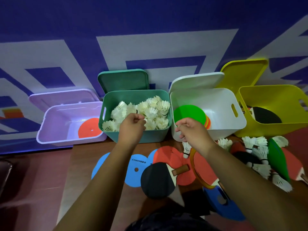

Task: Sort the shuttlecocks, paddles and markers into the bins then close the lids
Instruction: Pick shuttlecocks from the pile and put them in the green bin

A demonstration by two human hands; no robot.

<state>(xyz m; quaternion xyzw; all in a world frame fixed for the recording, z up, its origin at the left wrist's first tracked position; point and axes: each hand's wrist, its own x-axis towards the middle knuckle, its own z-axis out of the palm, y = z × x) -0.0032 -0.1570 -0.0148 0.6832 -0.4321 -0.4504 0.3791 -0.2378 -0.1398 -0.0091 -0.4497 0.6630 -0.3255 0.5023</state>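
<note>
My left hand (131, 126) hovers over the front of the teal bin (106, 104), which is piled with white shuttlecocks (150, 112). Its curled fingers pinch what looks like a shuttlecock's white tip. My right hand (191, 129) is at the front left corner of the white bin (221, 100) and pinches the near edge of a green disc marker (188, 113), which lies over orange and yellow markers. On the floor lie a black paddle (156, 179), blue markers (135, 170), red paddles (168, 155) and loose shuttlecocks (258, 144).
A lilac bin (50, 117) at the left holds an orange marker (90, 128). A yellow bin (275, 99) at the right holds a black paddle. All four lids stand up behind the bins, against a blue and white wall. A green paddle (278, 157) lies at the right.
</note>
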